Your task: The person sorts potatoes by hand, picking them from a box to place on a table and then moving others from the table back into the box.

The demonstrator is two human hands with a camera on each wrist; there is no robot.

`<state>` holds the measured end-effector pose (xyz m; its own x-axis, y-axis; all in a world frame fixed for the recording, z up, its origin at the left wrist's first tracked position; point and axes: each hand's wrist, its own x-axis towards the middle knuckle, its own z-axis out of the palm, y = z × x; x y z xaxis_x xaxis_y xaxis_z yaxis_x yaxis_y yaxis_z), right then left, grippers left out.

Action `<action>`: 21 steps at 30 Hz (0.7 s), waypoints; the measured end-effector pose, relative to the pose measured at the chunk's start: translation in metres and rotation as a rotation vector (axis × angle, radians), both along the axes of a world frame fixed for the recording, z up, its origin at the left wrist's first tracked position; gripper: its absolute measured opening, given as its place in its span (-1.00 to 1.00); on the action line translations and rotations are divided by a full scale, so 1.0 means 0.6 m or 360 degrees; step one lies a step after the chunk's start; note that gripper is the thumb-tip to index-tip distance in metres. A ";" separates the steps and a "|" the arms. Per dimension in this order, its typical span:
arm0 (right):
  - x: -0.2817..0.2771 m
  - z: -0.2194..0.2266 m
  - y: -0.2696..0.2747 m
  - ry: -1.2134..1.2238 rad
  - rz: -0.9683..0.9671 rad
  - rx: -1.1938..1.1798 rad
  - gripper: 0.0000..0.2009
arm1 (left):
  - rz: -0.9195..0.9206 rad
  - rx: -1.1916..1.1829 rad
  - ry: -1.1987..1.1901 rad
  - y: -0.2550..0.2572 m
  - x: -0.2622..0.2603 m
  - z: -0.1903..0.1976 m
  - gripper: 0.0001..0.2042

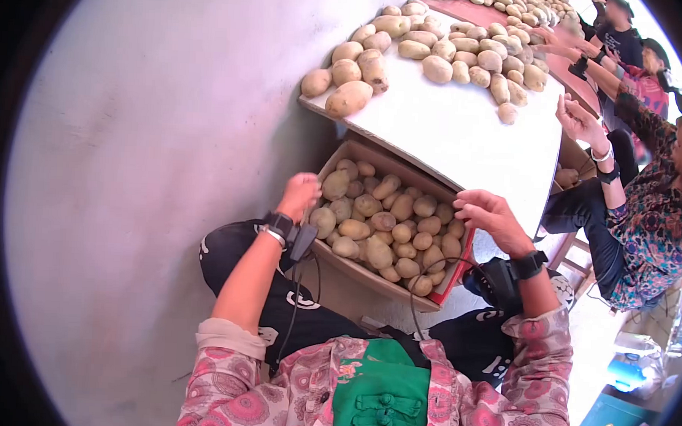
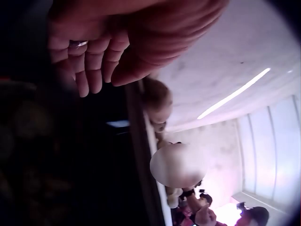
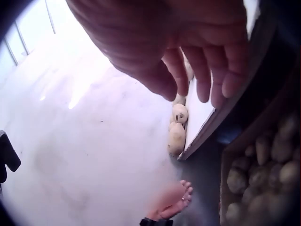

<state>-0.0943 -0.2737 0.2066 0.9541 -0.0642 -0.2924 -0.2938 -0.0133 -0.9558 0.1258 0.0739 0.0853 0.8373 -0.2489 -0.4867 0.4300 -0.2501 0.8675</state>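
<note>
The white bench (image 1: 503, 159) stands at one o'clock from the cardboard box (image 1: 369, 276), its edge running along the box's far side. The right hand (image 1: 489, 218), at three o'clock by the box's corner, is released, fingers loosely bent and empty. The left hand (image 1: 300, 196), at ten o'clock just beside the rim, is likewise relaxed and empty. Potatoes (image 1: 379, 253) fill the box; more lie on the bench, clustered toward its twelve o'clock side.
</note>
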 end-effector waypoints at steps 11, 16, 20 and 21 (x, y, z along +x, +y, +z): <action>0.016 -0.136 0.080 -0.0621 0.0871 -0.1500 -0.87 | -0.0270 0.1242 -0.0796 -0.082 -0.046 -0.097 -0.46; 0.019 -0.111 0.071 -0.0546 0.0852 -0.1531 -0.80 | -0.0445 0.1472 -0.0884 -0.110 0.024 -0.182 -0.43; 0.024 -0.114 0.064 -0.0442 0.0928 -0.1552 -0.83 | -0.0358 0.1492 -0.1104 -0.108 0.041 -0.216 -0.43; 0.029 -0.114 0.067 -0.0444 0.0921 -0.1554 -0.83 | -0.0360 0.1492 -0.1111 -0.104 0.044 -0.212 -0.43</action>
